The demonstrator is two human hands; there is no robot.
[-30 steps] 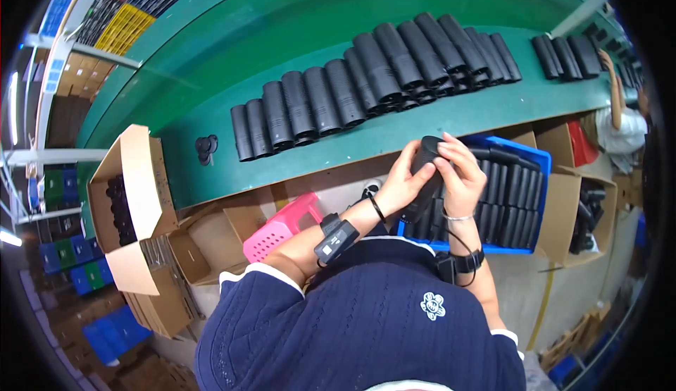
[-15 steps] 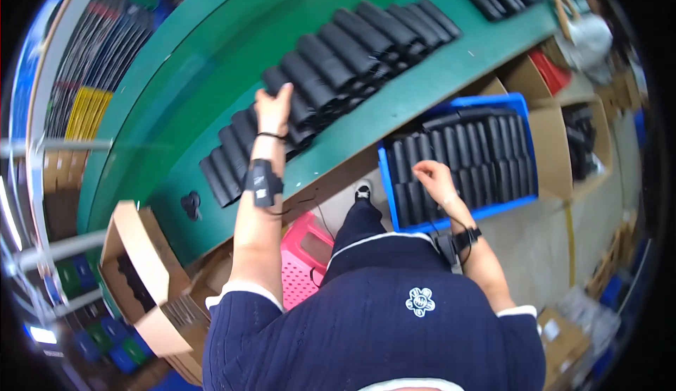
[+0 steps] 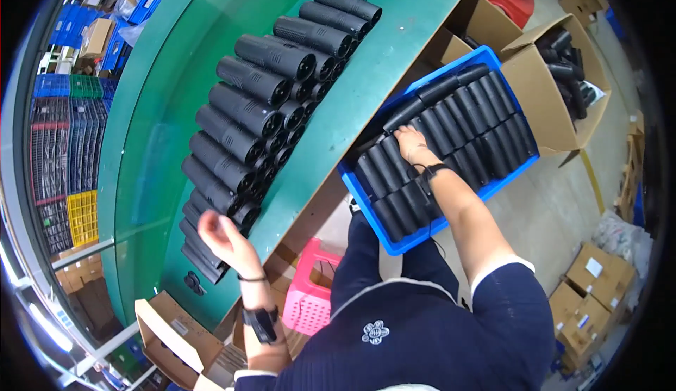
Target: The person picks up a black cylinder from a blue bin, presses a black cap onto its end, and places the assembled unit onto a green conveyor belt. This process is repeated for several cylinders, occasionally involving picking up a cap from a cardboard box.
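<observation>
In the blue crate (image 3: pixel 389 244) lie rows of black plastic cylinders (image 3: pixel 461 113). My right hand (image 3: pixel 410 143) reaches into the crate, its fingers closed over the far end of one cylinder in the upper row; its fingertips are partly hidden. My left hand (image 3: pixel 224 239) is slightly blurred beside the near end of a stack of the same ribbed black cylinders (image 3: pixel 243 113) on the green bench. Its thumb stands apart from the fingers and nothing shows in its grasp.
The green bench (image 3: pixel 331 141) has a raised wall behind the stack. A small black object (image 3: pixel 193 283) lies at its near end. Around me are a pink stool (image 3: pixel 308 296), an open carton (image 3: pixel 169 327) and another carton (image 3: pixel 535 81) of black parts.
My left hand has come off the stack and drawn back toward me. My right hand has reached farther into the crate, onto a cylinder. The view has turned and shifted.
</observation>
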